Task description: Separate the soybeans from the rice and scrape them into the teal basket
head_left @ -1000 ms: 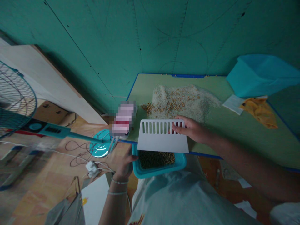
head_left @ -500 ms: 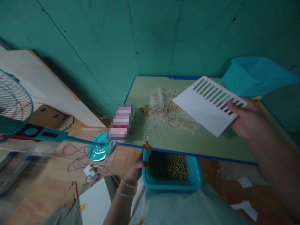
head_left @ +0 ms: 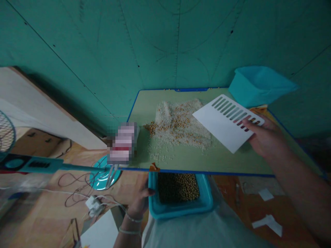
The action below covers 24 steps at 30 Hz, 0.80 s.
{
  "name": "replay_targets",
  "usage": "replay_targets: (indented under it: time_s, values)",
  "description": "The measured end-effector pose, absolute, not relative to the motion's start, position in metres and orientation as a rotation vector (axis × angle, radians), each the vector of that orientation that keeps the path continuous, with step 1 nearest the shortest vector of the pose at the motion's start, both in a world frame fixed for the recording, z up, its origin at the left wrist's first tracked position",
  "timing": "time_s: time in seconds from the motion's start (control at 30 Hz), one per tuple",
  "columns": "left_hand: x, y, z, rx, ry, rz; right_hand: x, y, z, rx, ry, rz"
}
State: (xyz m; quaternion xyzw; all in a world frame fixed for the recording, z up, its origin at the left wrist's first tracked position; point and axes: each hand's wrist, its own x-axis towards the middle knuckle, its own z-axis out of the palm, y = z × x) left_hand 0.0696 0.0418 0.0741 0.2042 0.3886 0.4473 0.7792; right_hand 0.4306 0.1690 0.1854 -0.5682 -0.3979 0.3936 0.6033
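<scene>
My right hand (head_left: 266,139) grips a white slotted plastic scraper (head_left: 224,123) by its slotted end, held tilted just above the green table (head_left: 181,160) to the right of a pile of rice mixed with soybeans (head_left: 178,125). My left hand (head_left: 139,203) holds the left rim of a teal tray (head_left: 204,203) full of soybeans, kept below the table's near blue edge and against my lap.
A teal plastic bin (head_left: 258,84) stands at the table's back right, with a yellow cloth peeking out beside it. A blurred package (head_left: 122,143) sits at the table's left corner. A fan's stand (head_left: 38,164), its round base (head_left: 103,174) and cables lie on the floor to the left.
My right hand lifted the scraper from the table's near edge above the tray and carried it right, past the pile. The tray stayed under the edge; the camera view shifted.
</scene>
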Motion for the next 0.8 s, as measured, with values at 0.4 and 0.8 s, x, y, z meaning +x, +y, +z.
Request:
replay_targets:
  time_s: [0.4,0.8]
  values:
    - [0.083,0.045,0.061,0.541,0.839,0.951,0.406,0.245,0.190,-1.431,-1.151,0.733]
    - [0.077,0.044,0.059,0.557,0.774,0.937,0.386,0.329,0.228,-1.381,-1.345,0.937]
